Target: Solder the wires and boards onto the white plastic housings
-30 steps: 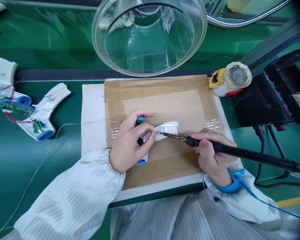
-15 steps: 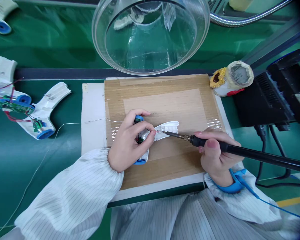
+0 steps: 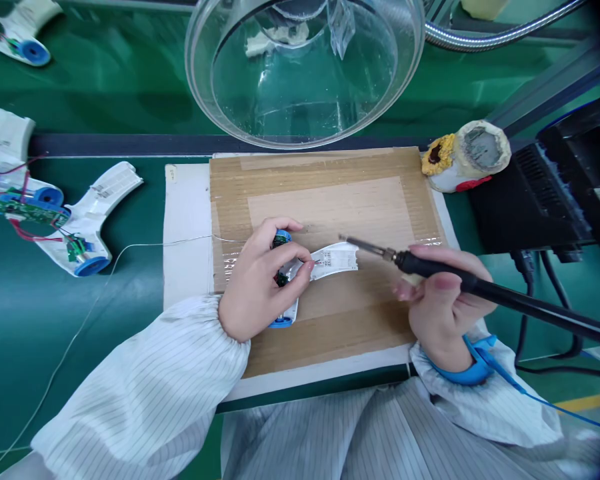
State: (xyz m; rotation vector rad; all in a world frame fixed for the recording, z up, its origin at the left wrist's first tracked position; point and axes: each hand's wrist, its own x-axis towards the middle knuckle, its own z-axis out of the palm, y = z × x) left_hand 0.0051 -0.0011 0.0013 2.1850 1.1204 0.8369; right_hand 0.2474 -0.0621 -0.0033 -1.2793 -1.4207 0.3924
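My left hand (image 3: 263, 280) is over a white curved plastic housing (image 3: 337, 260), thumb and index finger closed in a pinch on thin wires (image 3: 317, 263) at its narrow arm. The hand hides much of the housing; blue round parts and some green circuitry show around the fingers. A thin solder wire (image 3: 190, 241) runs in from the left and passes under this hand. My right hand (image 3: 447, 303) grips a black soldering iron (image 3: 430, 268) like a pen. Its tip is raised above the housing's right end, apart from the wires. A blue wrist strap (image 3: 467, 367) circles the right wrist.
The housing lies on a taped cardboard sheet (image 3: 325, 180). Similar housings with boards and red wires (image 3: 87, 220) sit at left. A clear round hood (image 3: 305, 80) hangs at the back. A tip-cleaner pot (image 3: 467, 157) and black station (image 3: 520, 200) stand at right.
My right hand has lifted the soldering iron off the wires, up and to the right. My left hand keeps nearly the same place and pinch.
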